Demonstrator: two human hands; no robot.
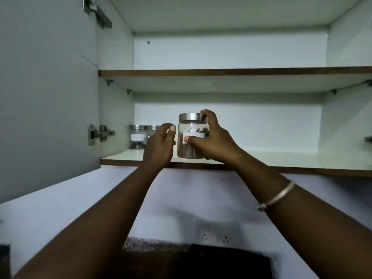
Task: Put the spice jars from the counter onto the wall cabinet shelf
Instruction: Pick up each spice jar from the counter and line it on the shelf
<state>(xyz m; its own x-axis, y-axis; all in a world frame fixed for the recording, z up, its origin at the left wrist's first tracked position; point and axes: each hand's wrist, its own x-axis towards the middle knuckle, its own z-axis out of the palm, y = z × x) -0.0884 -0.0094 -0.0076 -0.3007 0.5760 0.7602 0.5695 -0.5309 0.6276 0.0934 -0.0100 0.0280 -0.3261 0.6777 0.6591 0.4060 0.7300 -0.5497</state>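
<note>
Clear glass spice jar with a steel lid (pixel 192 135) is standing upright mid-frame at the front edge of the white wall cabinet's lower shelf (pixel 281 161). The right hand (pixel 211 141) is gripping it, thumb across its label (pixel 196 135). The left hand (pixel 161 146) is hovering just beside it, fingers loosely curled, holding nothing. Two matching jars (pixel 137 137) (pixel 153 130) are sitting left of centre, at the shelf's back.

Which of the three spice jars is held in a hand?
The nearest jar, gripped by the right hand at the lower shelf front edge. The other two jars stand unheld at its back left.
</note>
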